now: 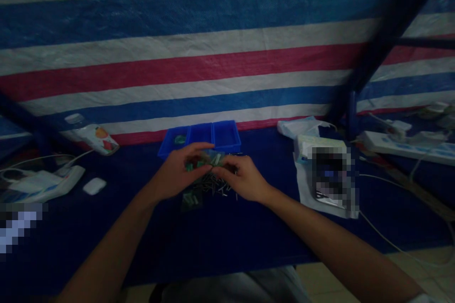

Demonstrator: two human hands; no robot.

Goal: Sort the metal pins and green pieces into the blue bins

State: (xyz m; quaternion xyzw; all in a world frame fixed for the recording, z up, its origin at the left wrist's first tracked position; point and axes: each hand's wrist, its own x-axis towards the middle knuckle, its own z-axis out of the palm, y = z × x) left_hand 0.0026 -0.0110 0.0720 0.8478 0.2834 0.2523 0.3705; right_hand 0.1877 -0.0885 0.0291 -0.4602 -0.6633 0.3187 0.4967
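Observation:
My left hand and my right hand meet over the blue table. Thumbs and fingers of both are closed on a small clear plastic bag with greenish pieces in it. Beneath them lies a loose pile of thin metal screws, partly covered by my fingers. A second small clear bag with pale green pieces rests on the table just below my left hand. Right behind the hands stands a blue three-compartment tray; its left compartment holds something green. The picture is dim, so small parts are hard to make out.
At left are a clear bottle tipped at an angle, a white case and a power strip with cords. To the right, a blurred-out device lies by a tissue pack. A striped sheet hangs behind.

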